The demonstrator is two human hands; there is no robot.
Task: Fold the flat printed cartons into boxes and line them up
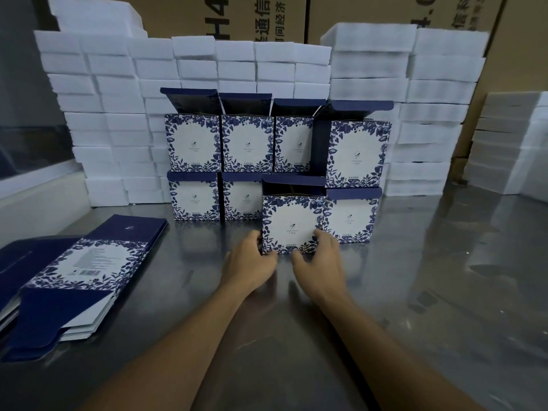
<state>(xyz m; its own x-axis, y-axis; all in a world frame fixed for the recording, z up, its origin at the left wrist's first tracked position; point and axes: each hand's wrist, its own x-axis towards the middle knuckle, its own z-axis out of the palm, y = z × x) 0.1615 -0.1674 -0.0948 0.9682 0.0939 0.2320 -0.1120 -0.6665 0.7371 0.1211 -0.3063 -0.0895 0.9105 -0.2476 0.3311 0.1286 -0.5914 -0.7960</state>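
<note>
Both my hands grip one folded carton [292, 222]: left hand [252, 259] and right hand [318, 256] pinch its lower corners mid-worktop [415, 277]; its blue-floral front is upright, lid flap open.

Flat cartons [80, 274] lie left on the table [430, 292]; stacked boxes [246, 170] stand before foam blocks [118, 99]

hands: left hand [252, 259] and right hand [318, 258] hold the front box [292, 222] at its lower corners
table [415, 277]: flat cartons [80, 268] lie left
behind: folded boxes [246, 143] stacked in two rows
</note>
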